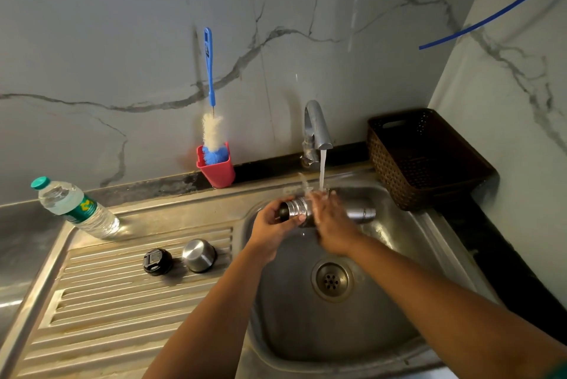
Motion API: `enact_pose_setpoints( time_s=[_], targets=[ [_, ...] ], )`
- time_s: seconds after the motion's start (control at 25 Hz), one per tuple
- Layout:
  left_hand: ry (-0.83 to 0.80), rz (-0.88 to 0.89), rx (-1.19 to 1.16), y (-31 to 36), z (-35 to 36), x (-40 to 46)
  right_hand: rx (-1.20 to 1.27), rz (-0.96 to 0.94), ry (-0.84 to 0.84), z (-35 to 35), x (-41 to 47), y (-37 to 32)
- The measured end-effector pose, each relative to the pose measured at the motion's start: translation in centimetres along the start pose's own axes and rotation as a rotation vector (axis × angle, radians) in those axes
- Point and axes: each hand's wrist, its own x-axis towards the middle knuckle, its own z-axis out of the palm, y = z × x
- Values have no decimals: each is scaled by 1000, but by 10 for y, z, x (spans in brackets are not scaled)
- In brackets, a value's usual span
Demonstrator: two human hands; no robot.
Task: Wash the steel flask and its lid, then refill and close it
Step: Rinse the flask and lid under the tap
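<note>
A plastic water bottle point(75, 208) stands at the left of the sink's ribbed drainboard point(107, 302); a black lid point(157, 261) and a steel cap point(199, 255) sit on the ribs. A bottle brush point(211, 121) stands in a red cup point(216, 171), and a brown basket point(426, 157) lies right of the running tap point(316, 130). The steel flask point(359, 213) lies sideways over the basin point(331, 317) under the stream, neck leftward. The left hand point(274, 225) grips its threaded neck; the right hand point(331, 222), fingers straight, presses on its middle

Open basin around drain point(332, 280), tap point(316, 130) overhead, basket point(429, 157) flanking right rim.
</note>
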Motion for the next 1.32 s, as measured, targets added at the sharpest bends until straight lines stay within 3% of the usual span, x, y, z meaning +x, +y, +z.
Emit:
enact_pose_setpoints(
  time_s=[0.08, 0.2, 0.28, 0.44, 0.56, 0.76, 0.88, 0.96, 1.08, 1.16, 1.24, 1.32],
  targets=[
    [-40, 7, 23, 1, -3, -2, 12, -116, -31, -1, 1, -4],
    [-154, 0, 18, 9, -26, 0, 52, 71, -161, -27, 3, 43],
    [-158, -42, -19, 14, -22, 2, -7, 130, -153, -33, 6, 56],
    [284, -345, -282, 12, 17, 7, -323, 95, 156, -19, 11, 31],
    [354, -359, -348, 4, 16, 13, -361, -30, 309, -5, 10, 14],
    [148, -207, -211, 10, 16, 8, -100, -107, 80, -5, 12, 6],
    [59, -142, -172, 21, 1, 10, 19, 148, -77, -29, 10, 50],
    [48, -142, -220, 21, -1, 9, -6, 229, -53, -32, 8, 48],
    [78, -146, -202, 13, 10, 8, -23, 78, 29, -19, 16, 0],
    [96, -161, -240, 10, 11, 6, 36, 23, -10, -20, 17, -12],
    [118, -185, -316, 15, 0, 7, 39, 73, -94, -33, 15, 12],
    [101, -185, -364, 19, -13, 6, 107, 241, -195, -43, 6, 47]
  ],
)
